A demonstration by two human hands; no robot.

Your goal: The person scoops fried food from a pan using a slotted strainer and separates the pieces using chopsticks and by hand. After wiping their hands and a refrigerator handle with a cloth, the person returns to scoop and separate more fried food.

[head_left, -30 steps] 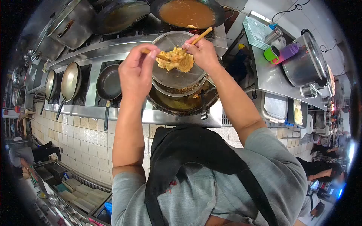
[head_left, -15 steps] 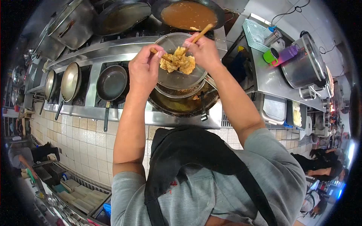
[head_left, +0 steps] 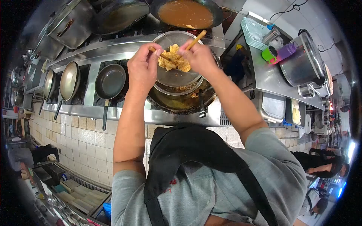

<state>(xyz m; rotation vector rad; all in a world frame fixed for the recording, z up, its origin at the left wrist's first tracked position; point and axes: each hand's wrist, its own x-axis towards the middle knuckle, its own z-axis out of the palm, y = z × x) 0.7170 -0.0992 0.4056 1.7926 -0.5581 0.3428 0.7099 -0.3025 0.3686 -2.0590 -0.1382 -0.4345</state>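
Note:
Fried golden food pieces [head_left: 174,60] sit in a round mesh strainer [head_left: 171,78]. The strainer rests above a wide wok of oil [head_left: 177,103]. My left hand [head_left: 143,64] is closed around a wooden chopstick [head_left: 163,56] at the strainer's left side, its tip touching the food. In my right hand [head_left: 201,58], slightly blurred, another wooden chopstick [head_left: 197,39] is gripped; its upper end points up and right, and its lower end is hidden by the hand and food. Both hands are over the strainer.
A wok of brown liquid [head_left: 184,15] stands behind the strainer. Left on the stove is a black frying pan [head_left: 110,81] with other pans beyond. A steel side table [head_left: 266,73] holds a green cup [head_left: 268,54] and a large pot [head_left: 301,66]. Other people [head_left: 324,165] stand farther off.
My right hand has shifted slightly left and down, its chopstick moving with it. The food in the strainer has been pulled about and changed shape. My left hand has barely moved.

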